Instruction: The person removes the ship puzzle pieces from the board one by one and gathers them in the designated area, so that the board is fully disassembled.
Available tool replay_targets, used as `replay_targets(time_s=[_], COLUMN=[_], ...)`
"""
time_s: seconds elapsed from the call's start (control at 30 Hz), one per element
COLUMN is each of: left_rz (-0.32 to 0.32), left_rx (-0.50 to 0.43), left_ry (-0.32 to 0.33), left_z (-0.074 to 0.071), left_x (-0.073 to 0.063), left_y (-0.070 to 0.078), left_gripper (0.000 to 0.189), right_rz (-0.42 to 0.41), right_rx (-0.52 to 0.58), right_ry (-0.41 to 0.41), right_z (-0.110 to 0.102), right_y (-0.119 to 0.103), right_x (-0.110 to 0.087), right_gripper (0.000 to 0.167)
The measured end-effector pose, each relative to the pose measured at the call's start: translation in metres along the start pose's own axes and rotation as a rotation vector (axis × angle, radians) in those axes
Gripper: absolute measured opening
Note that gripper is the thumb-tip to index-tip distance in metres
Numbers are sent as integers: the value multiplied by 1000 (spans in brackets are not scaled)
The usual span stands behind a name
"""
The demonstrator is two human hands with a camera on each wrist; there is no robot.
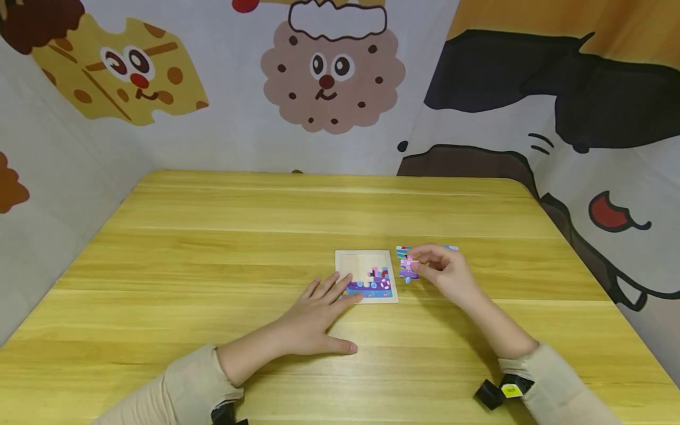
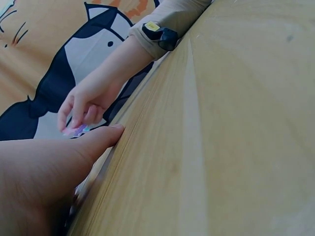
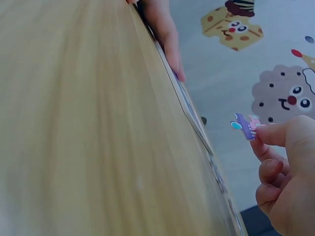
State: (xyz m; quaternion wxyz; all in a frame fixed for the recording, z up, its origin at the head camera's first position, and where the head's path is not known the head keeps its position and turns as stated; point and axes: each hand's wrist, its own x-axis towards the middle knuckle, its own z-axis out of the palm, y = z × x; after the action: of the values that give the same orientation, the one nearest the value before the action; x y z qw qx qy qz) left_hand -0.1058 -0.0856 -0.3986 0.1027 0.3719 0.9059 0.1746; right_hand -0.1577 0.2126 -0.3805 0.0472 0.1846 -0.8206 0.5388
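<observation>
Two hands work over a wooden table (image 1: 223,236). The right hand (image 1: 451,276) pinches a small purple-and-pink puzzle piece (image 3: 248,129) between thumb and forefinger, lifted above the table just right of the puzzle board (image 1: 350,264). The left hand (image 1: 313,321) lies with fingers straight and spread, gripping nothing, its fingertips over the left side of the board and its thumb pointing right below it. Pieces fill the board's lower part and some of its right side; the upper left is bare wood. More loose pieces (image 1: 401,251) lie beyond the right hand, partly hidden by it.
</observation>
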Motion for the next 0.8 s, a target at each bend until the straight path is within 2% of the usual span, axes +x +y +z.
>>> replay_targets(time_s=[0.23, 0.5, 0.8], left_rz=[0, 4, 0], left_rx=[0, 6, 2], left_ry=[4, 6, 2], left_z=[-1, 0, 0], left_x=[0, 0, 1], left_y=[1, 0, -1], left_gripper=[88, 88, 88], right_rz=[59, 123, 178], right_rx=[-48, -132, -153], right_ry=[23, 8, -30], right_z=[-20, -42, -50], right_y=[10, 23, 31], right_x=[-6, -11, -9], right_gripper=[21, 20, 22])
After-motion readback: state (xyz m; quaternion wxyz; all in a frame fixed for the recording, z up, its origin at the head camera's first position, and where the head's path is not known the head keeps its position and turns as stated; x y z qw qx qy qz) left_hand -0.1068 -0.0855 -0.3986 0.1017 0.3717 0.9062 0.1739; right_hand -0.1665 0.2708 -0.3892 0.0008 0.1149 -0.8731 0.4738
